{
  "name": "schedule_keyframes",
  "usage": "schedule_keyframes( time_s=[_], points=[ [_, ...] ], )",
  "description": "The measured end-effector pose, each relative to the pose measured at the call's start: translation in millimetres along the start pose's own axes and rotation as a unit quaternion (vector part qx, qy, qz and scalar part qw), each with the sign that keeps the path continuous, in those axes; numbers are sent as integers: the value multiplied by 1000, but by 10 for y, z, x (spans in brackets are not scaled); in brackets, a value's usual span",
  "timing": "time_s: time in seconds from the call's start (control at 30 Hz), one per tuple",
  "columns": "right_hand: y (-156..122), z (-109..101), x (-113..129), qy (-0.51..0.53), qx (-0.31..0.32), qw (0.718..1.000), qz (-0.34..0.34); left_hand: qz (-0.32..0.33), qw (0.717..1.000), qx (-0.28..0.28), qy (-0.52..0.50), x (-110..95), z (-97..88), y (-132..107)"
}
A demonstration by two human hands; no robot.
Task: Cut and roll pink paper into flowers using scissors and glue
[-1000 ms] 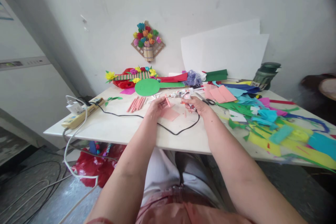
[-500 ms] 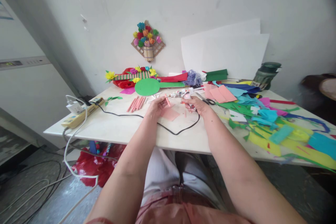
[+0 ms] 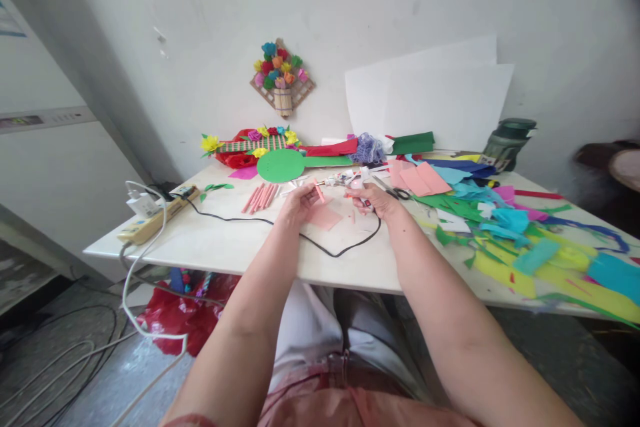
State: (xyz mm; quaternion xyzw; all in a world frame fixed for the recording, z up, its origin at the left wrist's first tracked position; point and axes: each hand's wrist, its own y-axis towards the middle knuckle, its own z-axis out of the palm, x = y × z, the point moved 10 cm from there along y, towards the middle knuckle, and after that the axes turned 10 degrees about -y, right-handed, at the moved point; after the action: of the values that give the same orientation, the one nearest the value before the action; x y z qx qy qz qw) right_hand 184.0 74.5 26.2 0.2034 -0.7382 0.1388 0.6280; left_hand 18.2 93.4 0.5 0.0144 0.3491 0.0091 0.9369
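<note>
My left hand (image 3: 301, 203) is closed on a pink paper tube (image 3: 320, 193), held tilted between the fingertips. In my right hand (image 3: 374, 199) is a hot glue gun (image 3: 358, 184), its nozzle pointing left close to the tube and its black cord (image 3: 336, 254) looping over the table. A pink paper sheet (image 3: 324, 216) lies flat between the two hands. Several rolled pink paper tubes (image 3: 260, 198) rest left of my left hand. Behind my hands is a green paper disc with a long handle (image 3: 281, 165).
Scissors (image 3: 399, 193) and folded pink paper (image 3: 425, 179) lie right of my right hand. Colourful paper scraps (image 3: 520, 240) cover the table's right side, with a green bottle (image 3: 507, 145) behind. A power strip (image 3: 157, 217) sits at the left edge. White boards (image 3: 430, 100) lean on the wall.
</note>
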Motion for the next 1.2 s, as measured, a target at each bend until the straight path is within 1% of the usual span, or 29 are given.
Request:
schedule_keyframes(
  time_s=[0.17, 0.3, 0.83, 1.2],
  points=[
    [12, -2, -25, 1, 4, 1000, 3, 6, 1000, 5, 1, -8, -10, 12],
    [22, -8, -46, 2, 4, 1000, 6, 5, 1000, -5, -4, -6, -19, 8],
    [8, 36, -42, 10, 22, 1000, 14, 14, 1000, -6, -26, -25, -30, 12],
    [-2, 41, -44, 5, 23, 1000, 16, 21, 999, -10, -38, -35, -43, 19]
  ],
)
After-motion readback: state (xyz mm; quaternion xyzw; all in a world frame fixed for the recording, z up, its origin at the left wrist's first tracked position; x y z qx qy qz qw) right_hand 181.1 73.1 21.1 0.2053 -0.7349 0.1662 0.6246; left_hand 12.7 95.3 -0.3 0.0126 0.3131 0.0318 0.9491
